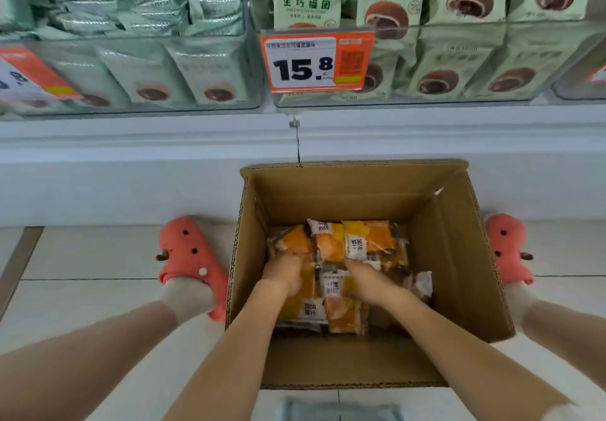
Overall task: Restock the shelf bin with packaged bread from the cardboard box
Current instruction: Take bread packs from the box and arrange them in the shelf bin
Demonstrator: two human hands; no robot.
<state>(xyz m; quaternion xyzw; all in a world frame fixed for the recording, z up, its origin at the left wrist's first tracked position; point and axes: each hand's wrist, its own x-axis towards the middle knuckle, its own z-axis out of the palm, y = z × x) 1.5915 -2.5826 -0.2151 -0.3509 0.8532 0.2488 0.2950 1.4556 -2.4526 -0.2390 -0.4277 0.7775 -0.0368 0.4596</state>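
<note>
An open cardboard box [459, 256] stands on the floor between my feet, below the shelf. Several orange and yellow bread packets [367, 240] lie on its bottom. Both my arms reach down into it. My left hand [285, 273] rests with curled fingers on the packets at the left. My right hand [367, 281] lies on the packets in the middle, fingers pointing left; whether either hand grips a packet is unclear. Above, a clear shelf bin [459, 37] holds green packets printed with a brown bun.
An orange price tag [316, 60] reading 15.8 hangs on the bin's front. A second clear bin [131, 69] of pale green packets stands to the left. My pink slippers [188, 256] flank the box on the tiled floor. A white shelf base runs behind the box.
</note>
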